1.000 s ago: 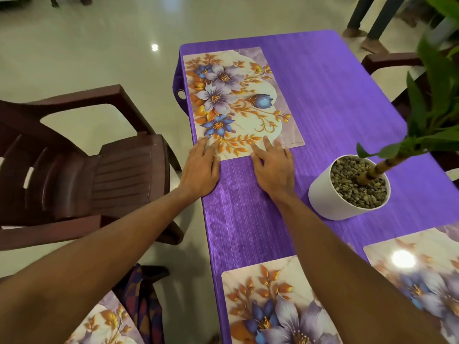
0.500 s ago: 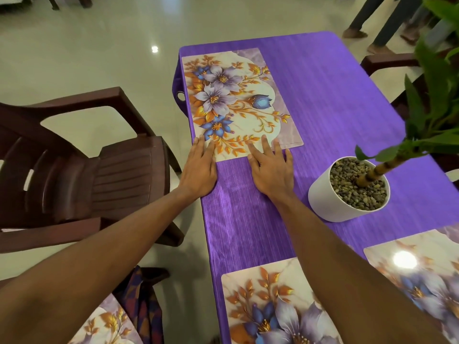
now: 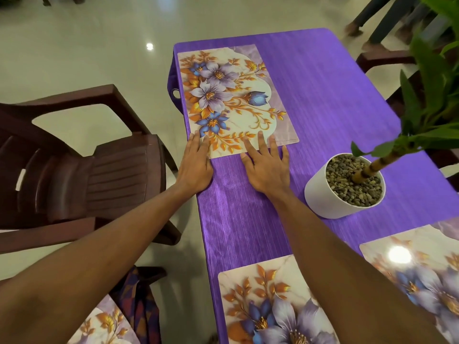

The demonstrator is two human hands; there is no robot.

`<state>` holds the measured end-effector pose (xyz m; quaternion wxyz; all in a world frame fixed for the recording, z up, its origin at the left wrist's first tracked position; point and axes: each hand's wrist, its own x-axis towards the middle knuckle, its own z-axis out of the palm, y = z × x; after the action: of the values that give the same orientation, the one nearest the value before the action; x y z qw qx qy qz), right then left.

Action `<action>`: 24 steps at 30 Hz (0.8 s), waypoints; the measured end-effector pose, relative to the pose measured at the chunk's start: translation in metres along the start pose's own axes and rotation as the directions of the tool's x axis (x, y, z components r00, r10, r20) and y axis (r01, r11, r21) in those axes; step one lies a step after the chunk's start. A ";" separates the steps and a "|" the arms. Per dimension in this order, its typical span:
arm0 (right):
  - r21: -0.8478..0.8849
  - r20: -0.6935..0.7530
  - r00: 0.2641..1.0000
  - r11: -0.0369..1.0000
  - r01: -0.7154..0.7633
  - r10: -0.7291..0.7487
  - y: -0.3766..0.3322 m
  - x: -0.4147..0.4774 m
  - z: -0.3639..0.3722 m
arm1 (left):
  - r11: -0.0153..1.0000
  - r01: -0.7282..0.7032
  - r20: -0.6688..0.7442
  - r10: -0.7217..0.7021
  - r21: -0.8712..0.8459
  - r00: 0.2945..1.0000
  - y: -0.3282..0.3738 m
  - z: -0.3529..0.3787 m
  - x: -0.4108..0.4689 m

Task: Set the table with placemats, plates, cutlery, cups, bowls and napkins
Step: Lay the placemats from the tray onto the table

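Note:
A floral placemat (image 3: pixel 231 95) lies flat at the far left of the table with the purple cloth (image 3: pixel 323 100). My left hand (image 3: pixel 196 165) rests flat at the table's left edge, its straight fingers touching the mat's near left corner. My right hand (image 3: pixel 268 167) lies flat on the cloth, fingertips on the mat's near edge. A second floral placemat (image 3: pixel 268 301) sits at the near left of the table, partly under my right forearm. A third placemat (image 3: pixel 422 266) shows at the near right.
A white pot (image 3: pixel 325 197) filled with pebbles holds a green plant at the right of my right hand. A dark brown plastic chair (image 3: pixel 82 175) stands left of the table. Another floral mat (image 3: pixel 104 326) shows at bottom left. A person's legs (image 3: pixel 372 18) stand beyond the far end.
Both hands have stayed flat at the far mat's near edge, sliding only slightly. The mat has barely shifted.

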<state>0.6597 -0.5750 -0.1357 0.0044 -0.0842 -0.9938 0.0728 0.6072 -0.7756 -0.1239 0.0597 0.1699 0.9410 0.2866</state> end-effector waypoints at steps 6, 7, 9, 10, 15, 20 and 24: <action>0.177 -0.159 0.986 0.984 -0.012 0.041 -0.001 -0.008 -0.005 | 0.996 0.028 -0.023 -0.030 -0.087 0.999 -0.004 -0.010 -0.021; 0.210 -0.178 0.983 0.978 -0.013 0.051 -0.002 -0.010 -0.007 | 0.994 0.025 -0.026 -0.028 -0.102 0.999 -0.009 -0.013 -0.029; 0.230 -0.176 0.983 0.973 -0.014 0.055 -0.006 -0.014 -0.009 | 0.995 -0.001 -0.030 -0.002 -0.096 1.000 -0.025 -0.017 -0.052; 0.225 -0.168 0.984 0.974 -0.014 0.053 -0.010 -0.019 -0.011 | 0.996 -0.012 -0.036 0.008 -0.085 0.999 -0.034 -0.017 -0.066; 0.229 -0.012 0.996 0.969 0.093 -0.092 -0.051 -0.082 -0.014 | 0.991 0.100 -0.028 -0.103 -0.087 0.994 -0.081 -0.017 -0.174; 0.291 0.084 0.954 0.922 0.254 -0.289 -0.135 -0.192 -0.029 | 0.919 0.359 0.019 -0.361 -0.162 0.932 -0.118 -0.027 -0.342; 0.529 0.119 0.905 0.797 0.292 -0.409 -0.202 -0.299 -0.009 | 0.821 0.547 -0.062 -0.562 -0.162 0.825 -0.133 -0.031 -0.488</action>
<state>0.9211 -0.8209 -0.0969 -0.0740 0.1153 -0.9326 0.3340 1.0190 -1.0674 -0.1653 0.1018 -0.1312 0.9294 0.3297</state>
